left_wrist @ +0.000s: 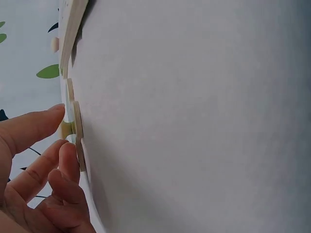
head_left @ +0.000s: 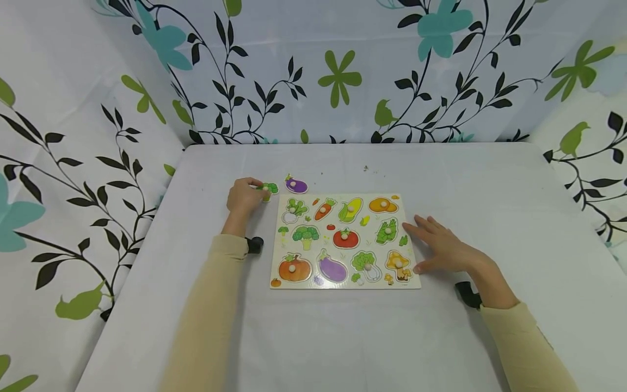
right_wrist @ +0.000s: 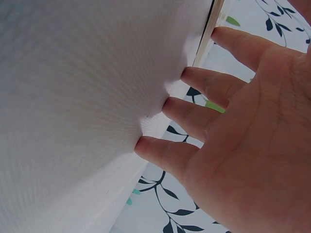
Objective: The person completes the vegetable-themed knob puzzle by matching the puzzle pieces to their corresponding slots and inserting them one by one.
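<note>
A wooden vegetable puzzle board (head_left: 320,284) lies flat on the white table. My left hand (head_left: 243,197) is at a loose broccoli puzzle piece (head_left: 272,188) beyond the board's upper left corner. In the left wrist view, the thumb and a finger stand on either side of its small knob (left_wrist: 67,129), with a gap showing at the thumb. An eggplant piece (head_left: 296,185) lies just right of it. My right hand (head_left: 443,246) is spread at the board's right edge, its fingertips down on the tabletop and against the edge.
Knobbed pieces sit in the board, among them a tomato (head_left: 345,238), a pumpkin (head_left: 295,269) and a corn cob (head_left: 350,210). The board's broccoli (head_left: 306,235) and purple eggplant (head_left: 333,269) spots show no knobs. Patterned cloth (head_left: 294,32) hangs behind the table.
</note>
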{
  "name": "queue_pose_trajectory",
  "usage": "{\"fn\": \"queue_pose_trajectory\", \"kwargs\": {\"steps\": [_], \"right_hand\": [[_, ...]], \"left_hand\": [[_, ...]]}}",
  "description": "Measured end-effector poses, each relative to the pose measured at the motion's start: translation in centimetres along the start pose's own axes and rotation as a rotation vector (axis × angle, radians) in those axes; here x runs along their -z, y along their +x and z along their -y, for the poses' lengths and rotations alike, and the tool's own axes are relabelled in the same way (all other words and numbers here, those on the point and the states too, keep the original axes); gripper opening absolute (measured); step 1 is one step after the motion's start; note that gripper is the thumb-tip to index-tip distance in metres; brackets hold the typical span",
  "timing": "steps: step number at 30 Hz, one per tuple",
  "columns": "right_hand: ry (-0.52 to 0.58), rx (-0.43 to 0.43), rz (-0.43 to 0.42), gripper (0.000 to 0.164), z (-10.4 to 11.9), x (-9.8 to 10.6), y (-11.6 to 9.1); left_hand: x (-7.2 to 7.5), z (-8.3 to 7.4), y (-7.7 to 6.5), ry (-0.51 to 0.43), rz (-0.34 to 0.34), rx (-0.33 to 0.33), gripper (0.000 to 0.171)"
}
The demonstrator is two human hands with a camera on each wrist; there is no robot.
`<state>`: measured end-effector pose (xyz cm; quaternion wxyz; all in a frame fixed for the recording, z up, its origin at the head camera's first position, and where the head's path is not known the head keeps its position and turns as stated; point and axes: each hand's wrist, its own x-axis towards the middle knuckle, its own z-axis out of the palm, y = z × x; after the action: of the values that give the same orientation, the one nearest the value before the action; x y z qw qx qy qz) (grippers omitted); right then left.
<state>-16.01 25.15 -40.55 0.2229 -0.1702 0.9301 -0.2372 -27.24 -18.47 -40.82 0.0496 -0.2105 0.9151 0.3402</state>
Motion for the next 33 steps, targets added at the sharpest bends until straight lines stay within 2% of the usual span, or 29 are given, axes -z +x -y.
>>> {"fn": "queue_pose_trajectory", "kwargs": {"steps": [7, 14, 21, 24, 28, 33], "right_hand": [[0.001, 0.002, -0.006, 0.100, 0.0, -0.1, -0.1], [0.013, 0.016, -0.012, 0.099, 0.0, -0.1, -0.3], [-0.001, 0.020, -0.011, 0.098, -0.1, -0.2, -0.2], [-0.010, 0.023, -0.012, 0.098, -0.1, -0.3, -0.1], [-0.019, 0.021, -0.010, 0.099, -0.2, -0.3, -0.1], [-0.015, 0.027, -0.006, 0.098, -0.2, -0.2, -0.1]], "left_hand": [[-0.6, -0.2, 0.3, 0.007, -0.019, 0.000, 0.032], [-1.1, -0.5, 0.2, 0.061, -0.069, -0.017, 0.022], [-0.8, -0.3, -0.2, 0.082, -0.102, -0.051, 0.022], [-0.3, -0.4, -0.8, 0.052, -0.114, -0.072, 0.023], [0.4, -0.7, -2.2, 0.023, -0.091, -0.105, 0.024], [0.7, -1.5, -4.7, -0.006, -0.059, -0.158, 0.022]]}}
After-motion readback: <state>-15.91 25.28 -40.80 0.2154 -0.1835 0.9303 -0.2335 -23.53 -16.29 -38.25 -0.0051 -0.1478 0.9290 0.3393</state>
